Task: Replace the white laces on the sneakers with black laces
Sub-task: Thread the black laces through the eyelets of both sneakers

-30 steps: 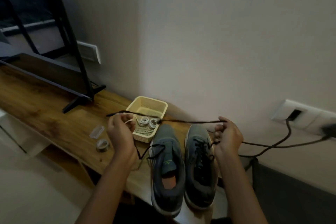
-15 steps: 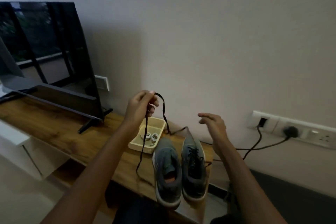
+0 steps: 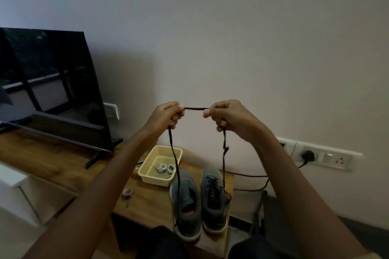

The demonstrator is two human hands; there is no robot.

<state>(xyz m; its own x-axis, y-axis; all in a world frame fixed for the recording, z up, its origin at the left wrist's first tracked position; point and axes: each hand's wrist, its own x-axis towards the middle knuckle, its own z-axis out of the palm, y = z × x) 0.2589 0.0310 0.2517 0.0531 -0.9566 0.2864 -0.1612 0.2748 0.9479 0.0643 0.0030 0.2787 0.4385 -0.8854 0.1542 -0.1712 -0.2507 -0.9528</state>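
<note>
On the brown wooden tabletop [image 3: 147, 202], grey fabric sneakers [image 3: 210, 214] are stood. Above them, left hand [image 3: 166, 114] and right hand [image 3: 227, 118] are pinched on a thin black cord lace [image 3: 195, 108], ends hung down. Limp, light handling is judged; best gripped near a tip.

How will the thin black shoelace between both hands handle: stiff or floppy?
Likely floppy: the thin black shoelace is straight only where the left hand and right hand pinch it taut; both tails droop. Probably light: a fingertip pinch carries it. The right tail kinks, so it may tangle.
</note>
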